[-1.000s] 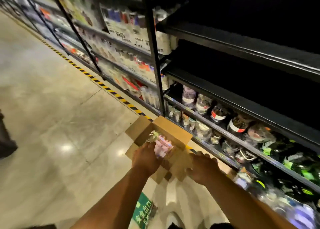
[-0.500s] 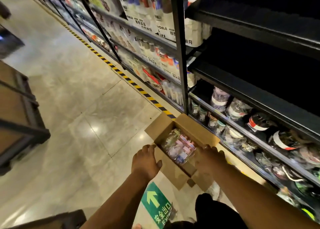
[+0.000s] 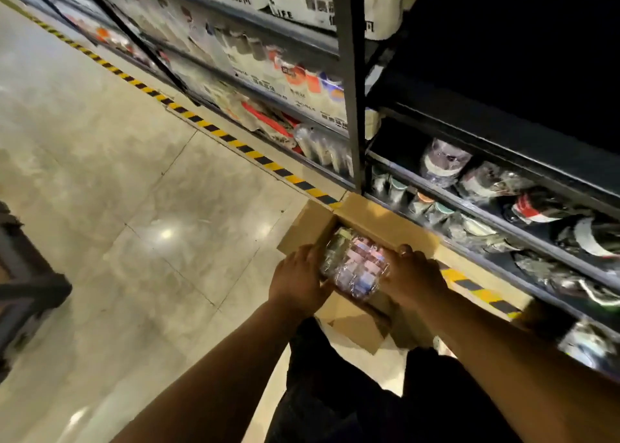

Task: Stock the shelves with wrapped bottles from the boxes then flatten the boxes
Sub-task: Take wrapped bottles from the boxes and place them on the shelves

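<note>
A pale tiled floor [image 3: 117,190] filled the left half of the scene, with a strip of yellow and black hazard tape [image 3: 214,128] running along the foot of the shelving. The dark shelving unit [image 3: 503,133] took up the right and far side, split by a black upright post [image 3: 349,73]. Left of the post the shelves carried white packaged goods, too blurred to name. Right of it, the lower shelves held rows of wrapped bottles [image 3: 443,162] lying in clear film. Part of a dark cart [image 3: 23,274] stood at the left edge, well apart from the rest. The person's dark trousers [image 3: 335,392] showed at the near edge, between the forearms.

An open cardboard box [image 3: 385,227] sat on the floor just beside the bottom shelf, its flaps spread outward. A film-wrapped pack of bottles [image 3: 355,264] lay in the mouth of the box, level with its rim. The left hand [image 3: 297,279] gripped the left end of the pack, fingers bent down over its side. The right hand [image 3: 412,276] gripped the right end, thumb hooked over the far corner. The pack was held between the two hands.
</note>
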### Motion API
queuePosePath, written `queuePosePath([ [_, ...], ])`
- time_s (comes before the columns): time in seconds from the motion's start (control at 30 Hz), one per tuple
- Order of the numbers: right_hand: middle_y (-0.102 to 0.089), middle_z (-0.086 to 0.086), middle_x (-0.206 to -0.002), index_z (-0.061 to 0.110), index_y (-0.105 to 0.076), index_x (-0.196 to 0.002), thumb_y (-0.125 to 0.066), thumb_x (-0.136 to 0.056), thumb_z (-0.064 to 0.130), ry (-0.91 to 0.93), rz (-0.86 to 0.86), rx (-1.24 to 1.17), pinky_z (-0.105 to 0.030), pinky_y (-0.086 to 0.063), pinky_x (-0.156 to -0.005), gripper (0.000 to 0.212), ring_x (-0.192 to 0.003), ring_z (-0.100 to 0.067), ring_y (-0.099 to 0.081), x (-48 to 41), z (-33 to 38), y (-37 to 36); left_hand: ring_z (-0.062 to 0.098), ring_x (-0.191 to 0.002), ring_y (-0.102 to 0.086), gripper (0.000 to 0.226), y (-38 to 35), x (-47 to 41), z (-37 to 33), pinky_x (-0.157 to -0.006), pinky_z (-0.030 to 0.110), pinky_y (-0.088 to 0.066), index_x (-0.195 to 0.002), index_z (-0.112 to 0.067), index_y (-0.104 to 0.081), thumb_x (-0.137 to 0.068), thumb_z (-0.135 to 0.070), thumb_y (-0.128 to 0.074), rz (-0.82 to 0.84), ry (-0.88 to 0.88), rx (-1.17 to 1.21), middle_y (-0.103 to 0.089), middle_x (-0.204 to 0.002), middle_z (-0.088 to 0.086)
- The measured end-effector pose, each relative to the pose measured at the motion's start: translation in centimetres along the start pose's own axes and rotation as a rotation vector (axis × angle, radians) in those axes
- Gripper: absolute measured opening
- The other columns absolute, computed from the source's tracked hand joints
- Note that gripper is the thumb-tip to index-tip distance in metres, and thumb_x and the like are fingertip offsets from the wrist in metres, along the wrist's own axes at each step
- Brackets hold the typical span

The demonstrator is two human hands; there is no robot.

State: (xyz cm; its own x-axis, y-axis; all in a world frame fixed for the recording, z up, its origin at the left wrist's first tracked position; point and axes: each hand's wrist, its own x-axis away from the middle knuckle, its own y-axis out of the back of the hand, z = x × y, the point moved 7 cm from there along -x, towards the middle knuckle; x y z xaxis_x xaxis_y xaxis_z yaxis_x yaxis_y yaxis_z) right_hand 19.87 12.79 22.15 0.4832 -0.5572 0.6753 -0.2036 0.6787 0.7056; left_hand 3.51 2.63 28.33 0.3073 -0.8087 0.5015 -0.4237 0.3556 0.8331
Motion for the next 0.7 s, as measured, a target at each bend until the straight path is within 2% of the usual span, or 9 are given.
queuePosePath([
  [0.2, -0.041, -0.013, -0.145, 0.023, -0.035, -0.148, -0.045, -0.097, 0.053, -0.224, -0.06, -0.208, -0.042, -0.04, -0.098, 0.06, -0.126, -0.037, -0.046, -5.3, 2.0, -3.4, 0.031, -0.128, -0.049, 0.068, -3.3, -8.2, 5.5, -0.104, 0.04, -0.042, -0.147, -0.017, -0.037, -0.09, -0.047, -0.057, 0.198, -0.201, -0.18, -0.044, -0.146, 0.008],
  [0.33, -0.046, -0.014, -0.14, 0.023, -0.038, -0.145, -0.048, -0.096, 0.054, -0.378, -0.019, -0.367, -0.042, -0.042, -0.095, 0.059, -0.123, -0.036, -0.048, -10.3, 3.2, -9.8, 0.03, -0.129, -0.046, 0.067, -7.9, -13.9, 8.6, -0.105, 0.038, -0.041, -0.148, -0.018, -0.035, -0.091, -0.042, -0.06, 0.285, -0.322, -0.238, -0.042, -0.148, 0.008],
  [0.5, -0.046, -0.013, -0.139, 0.021, -0.038, -0.144, -0.054, -0.095, 0.048, -0.447, 0.019, -0.502, -0.039, -0.043, -0.096, 0.058, -0.126, -0.034, -0.047, -17.6, 2.0, -19.4, 0.032, -0.124, -0.05, 0.066, -17.1, -21.3, 11.8, -0.102, 0.041, -0.044, -0.145, -0.021, -0.038, -0.087, -0.038, -0.066, 0.289, -0.285, -0.191, -0.046, -0.142, 0.008],
  [0.6, -0.045, -0.018, -0.142, 0.015, -0.037, -0.147, -0.059, -0.095, 0.041, -0.531, 0.046, -0.628, -0.04, -0.041, -0.102, 0.062, -0.129, -0.036, -0.046, -22.6, -0.6, -26.8, 0.033, -0.127, -0.048, 0.071, -25.0, -25.0, 13.6, -0.104, 0.043, -0.043, -0.148, -0.022, -0.034, -0.087, -0.039, -0.066, 0.352, -0.222, -0.189, -0.042, -0.147, 0.009],
  [0.7, -0.043, -0.021, -0.142, 0.01, -0.033, -0.148, -0.062, -0.094, 0.039, -0.63, 0.041, -0.72, -0.042, -0.042, -0.1, 0.067, -0.128, -0.04, -0.046, -27.2, -3.1, -33.7, 0.036, -0.133, -0.044, 0.07, -32.9, -27.9, 14.9, -0.108, 0.045, -0.041, -0.15, -0.02, -0.033, -0.09, -0.035, -0.066, 0.408, -0.223, -0.164, -0.04, -0.15, 0.014],
])
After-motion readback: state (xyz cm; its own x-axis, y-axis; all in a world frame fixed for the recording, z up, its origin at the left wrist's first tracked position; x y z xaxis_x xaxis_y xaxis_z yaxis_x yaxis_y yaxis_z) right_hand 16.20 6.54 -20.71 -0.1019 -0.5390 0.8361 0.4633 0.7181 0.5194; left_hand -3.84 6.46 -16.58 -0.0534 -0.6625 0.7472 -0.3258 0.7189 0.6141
